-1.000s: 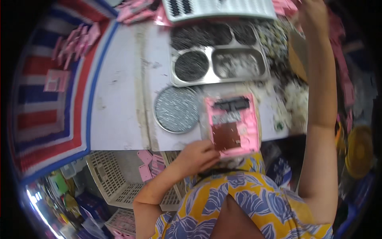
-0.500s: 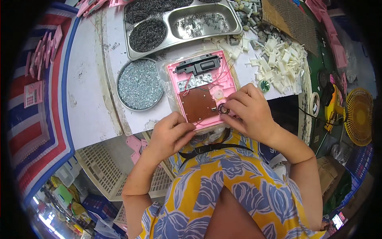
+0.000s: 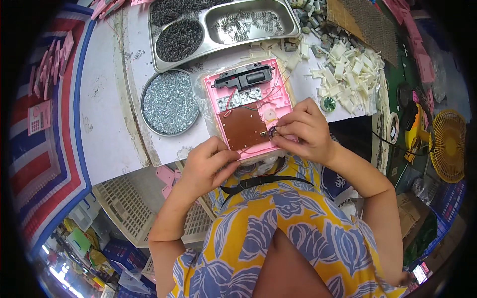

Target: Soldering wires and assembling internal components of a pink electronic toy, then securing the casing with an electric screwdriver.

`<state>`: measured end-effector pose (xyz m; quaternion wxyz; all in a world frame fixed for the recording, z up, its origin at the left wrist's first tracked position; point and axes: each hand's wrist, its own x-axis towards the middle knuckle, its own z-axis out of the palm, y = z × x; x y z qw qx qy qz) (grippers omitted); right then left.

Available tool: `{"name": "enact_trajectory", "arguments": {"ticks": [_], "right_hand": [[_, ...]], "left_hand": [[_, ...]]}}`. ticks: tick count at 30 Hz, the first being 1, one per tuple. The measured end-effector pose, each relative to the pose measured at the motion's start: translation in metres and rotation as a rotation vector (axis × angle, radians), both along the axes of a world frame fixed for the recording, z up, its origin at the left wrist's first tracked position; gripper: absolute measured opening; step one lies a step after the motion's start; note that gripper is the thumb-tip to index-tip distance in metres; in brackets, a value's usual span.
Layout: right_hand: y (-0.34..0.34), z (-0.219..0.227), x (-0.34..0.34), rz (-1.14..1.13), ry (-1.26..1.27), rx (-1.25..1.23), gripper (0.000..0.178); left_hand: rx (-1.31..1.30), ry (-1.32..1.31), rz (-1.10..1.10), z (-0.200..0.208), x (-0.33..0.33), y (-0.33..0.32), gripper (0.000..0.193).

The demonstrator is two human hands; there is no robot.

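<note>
A pink plastic casing (image 3: pixel 282 102) lies open-side up on a plastic-wrapped pad at the table's near edge. Inside it sit a brown circuit board (image 3: pixel 243 130), a black mechanism (image 3: pixel 247 77), a metal plate (image 3: pixel 237 99), a white round part (image 3: pixel 269 114) and thin red wires. My left hand (image 3: pixel 211 161) grips the casing's near left corner between thumb and fingers. At the board's right edge, my right hand (image 3: pixel 307 133) pinches a small round dark part (image 3: pixel 272 132), partly hidden by the fingertips.
Left of the casing stands a round tray of screws (image 3: pixel 170 102). Behind is a steel compartment tray (image 3: pixel 208 54) of small springs. White plastic parts (image 3: pixel 348 74) are heaped at right, beside a green disc (image 3: pixel 328 104). A yellow fan (image 3: pixel 448 145) stands far right; a crate (image 3: pixel 129 208) is below left.
The view has shifted slightly. Both hands keep to the same places on the casing, and the right fingers have turned a little around the small round part.
</note>
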<state>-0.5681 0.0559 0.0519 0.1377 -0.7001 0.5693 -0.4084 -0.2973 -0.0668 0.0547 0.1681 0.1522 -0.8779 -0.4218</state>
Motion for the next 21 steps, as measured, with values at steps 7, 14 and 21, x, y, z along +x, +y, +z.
{"name": "enact_trajectory", "arguments": {"ticks": [7,14,21], "right_hand": [[-0.003,0.020,-0.002,0.020,0.108,0.056,0.020],[-0.057,0.037,-0.074,-0.259,0.383,0.409,0.014],[-0.068,0.015,-0.083,-0.208,0.378,0.279,0.015]], "left_hand": [[-0.006,-0.059,-0.019,0.004,0.002,-0.001,0.022],[-0.002,-0.124,-0.155,0.058,-0.035,-0.063,0.021],[-0.639,-0.081,-0.019,0.035,-0.176,-0.152,0.013]]}}
